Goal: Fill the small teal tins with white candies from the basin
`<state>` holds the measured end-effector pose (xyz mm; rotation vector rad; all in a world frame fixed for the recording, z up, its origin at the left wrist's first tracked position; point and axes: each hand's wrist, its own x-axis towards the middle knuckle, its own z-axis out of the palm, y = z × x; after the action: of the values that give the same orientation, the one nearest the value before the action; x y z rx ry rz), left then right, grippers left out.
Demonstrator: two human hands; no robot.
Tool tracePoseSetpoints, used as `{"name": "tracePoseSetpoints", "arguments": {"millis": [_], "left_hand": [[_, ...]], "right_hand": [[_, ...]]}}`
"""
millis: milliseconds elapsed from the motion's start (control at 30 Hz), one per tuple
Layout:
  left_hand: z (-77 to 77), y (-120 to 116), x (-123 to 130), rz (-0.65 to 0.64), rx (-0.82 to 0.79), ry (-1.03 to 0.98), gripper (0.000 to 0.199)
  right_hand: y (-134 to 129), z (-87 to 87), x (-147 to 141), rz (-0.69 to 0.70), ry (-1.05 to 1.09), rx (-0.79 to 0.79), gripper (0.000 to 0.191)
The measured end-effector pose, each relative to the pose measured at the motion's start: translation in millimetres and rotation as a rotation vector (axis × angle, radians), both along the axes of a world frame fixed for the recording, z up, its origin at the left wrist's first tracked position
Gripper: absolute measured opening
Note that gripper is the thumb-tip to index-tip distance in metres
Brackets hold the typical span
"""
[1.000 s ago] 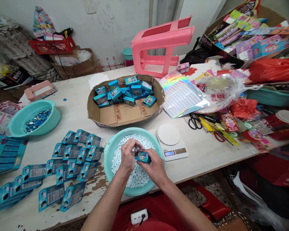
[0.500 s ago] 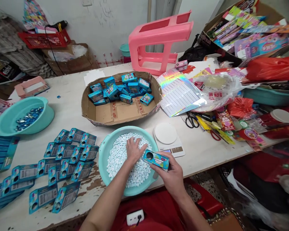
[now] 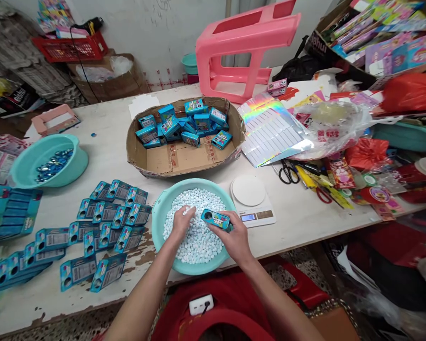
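A turquoise basin (image 3: 156, 222) full of small white candies (image 3: 202, 246) stands at the front of the table. Over its left half, my left hand (image 3: 181, 225) is closed on some white candies, a few of which show at the fingertips. My right hand (image 3: 237, 239) grips a small blue candy box (image 3: 216, 219) above the basin's right side. The box is tilted, its printed face up, with a dark round hole at its left end. Rows of similar blue boxes (image 3: 104, 211) stand to the left of the basin.
Behind the basin lies a cut-down cardboard tray (image 3: 156, 163) with several blue boxes. A white scale (image 3: 249, 191) stands right of the basin. Another basin (image 3: 81, 163) holds shiny blue wrapped pieces. Scissors (image 3: 288, 173) and a pink stool (image 3: 204, 57) are farther off.
My left hand has gone from spread fingers on the candies to closed around some, lifting slightly. My right hand has brought the blue box left, over the basin. The view has shifted a little.
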<state>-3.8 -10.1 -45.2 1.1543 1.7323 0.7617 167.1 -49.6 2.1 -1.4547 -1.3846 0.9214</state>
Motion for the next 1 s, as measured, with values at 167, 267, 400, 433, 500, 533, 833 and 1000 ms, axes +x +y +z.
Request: {"name": "tracePoseSetpoints", "arguments": {"millis": [167, 267, 400, 433, 500, 533, 833, 1000], "left_hand": [[48.9, -4, 14, 0.256, 0.061, -0.721, 0.028], [66.3, -3, 22, 0.306, 0.144, -0.934, 0.02], [69.9, -1, 24, 0.347, 0.215, -0.917, 0.017], [69.5, -1, 25, 0.354, 0.222, -0.902, 0.017], [68.9, 1, 26, 0.357, 0.215, -0.871, 0.019], [69.0, 2, 27, 0.354, 0.204, -0.858, 0.02], [80.7, 8, 34, 0.355, 0.21, -0.854, 0.026], [86.0, 11, 36, 0.345, 0.225, -0.878, 0.022]], "right_hand": [[-5, -6.0, -9, 0.069, -0.108, -0.011, 0.029], [-6, -5.7, -17, 0.139, -0.153, -0.033, 0.03], [-6, 1.2, -20, 0.165, -0.174, -0.011, 0.03], [-6, 3.0, -20, 0.161, -0.175, -0.001, 0.03], [-5, 5.3, -19, 0.141, -0.185, 0.005, 0.029], [-4, 5.8, -19, 0.133, -0.193, 0.001, 0.028], [1, 11.8, -21, 0.112, -0.197, -0.025, 0.031], [2, 18.4, -20, 0.137, -0.187, -0.029, 0.032]]}}
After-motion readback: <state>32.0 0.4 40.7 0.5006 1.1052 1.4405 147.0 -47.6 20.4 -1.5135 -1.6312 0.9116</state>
